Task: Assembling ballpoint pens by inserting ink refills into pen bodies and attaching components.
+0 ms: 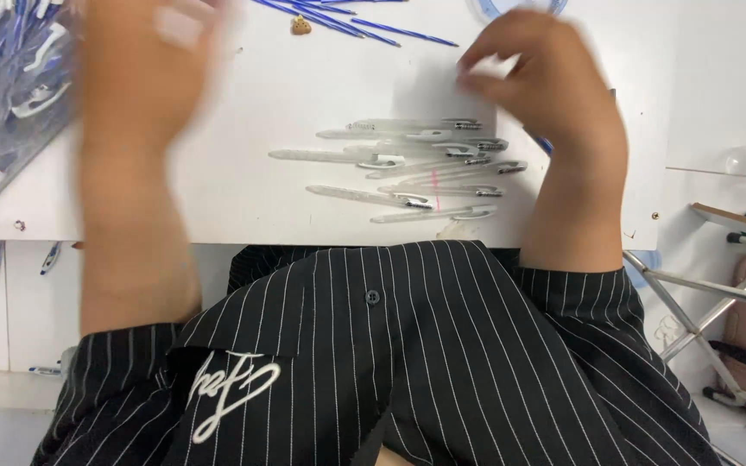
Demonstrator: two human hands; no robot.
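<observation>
Pens point(10, 95) in blue and white fill a clear bin at the far left, on a white table point(261, 78). Left hand point(144, 60) is raised above the table and heavily blurred; whether it grips anything cannot be told. Clear pen barrels point(407, 168) lie in a loose row mid-table, near the front edge. Blue refills point(347, 22) lie at the back. Right hand point(546, 78) hovers just beyond the barrels, fingertips pinched on something pale and blurred. A sweeping wrist could likely knock barrels over the near edge. Open room lies between bin and barrels; a metal frame point(701, 302) crowds the right.
</observation>
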